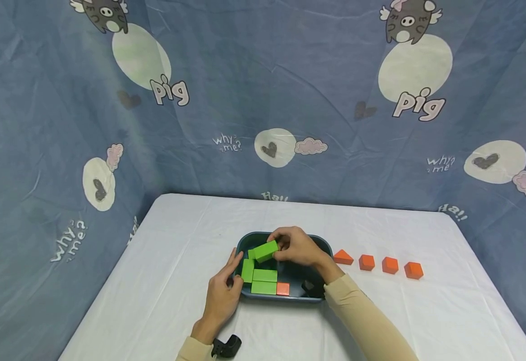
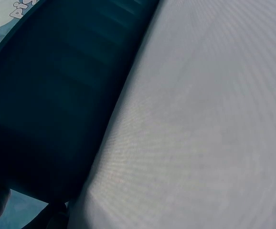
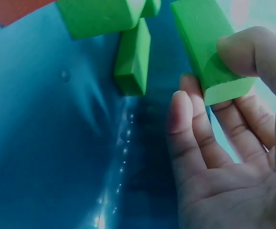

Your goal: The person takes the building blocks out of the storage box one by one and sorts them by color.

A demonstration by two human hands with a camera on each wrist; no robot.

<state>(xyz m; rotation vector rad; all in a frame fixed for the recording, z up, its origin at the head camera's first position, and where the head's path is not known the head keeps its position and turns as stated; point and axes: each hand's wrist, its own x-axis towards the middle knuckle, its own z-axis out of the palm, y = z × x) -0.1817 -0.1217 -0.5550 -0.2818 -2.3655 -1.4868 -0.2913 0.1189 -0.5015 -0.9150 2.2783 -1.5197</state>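
My right hand [image 1: 300,246] pinches a green rectangular block [image 3: 209,45] at one end, thumb on one face and fingers against the other. The block [image 1: 266,251] is tilted over the back left part of a dark teal bin [image 1: 305,268]. Several more green blocks [image 1: 265,288] lie inside at the left, some side by side, with a small orange block [image 1: 283,289] beside them near the front wall. My left hand [image 1: 223,292] touches the bin's left side with extended fingers. In the left wrist view the bin's outer wall [image 2: 57,95] hides most of that hand.
To the right of the bin, an orange triangular block [image 1: 343,257] and three orange cubes [image 1: 390,265] stand in a row on the white-covered table [image 1: 448,316]. A blue printed cloth [image 1: 335,165] hangs behind the table and along its left side.
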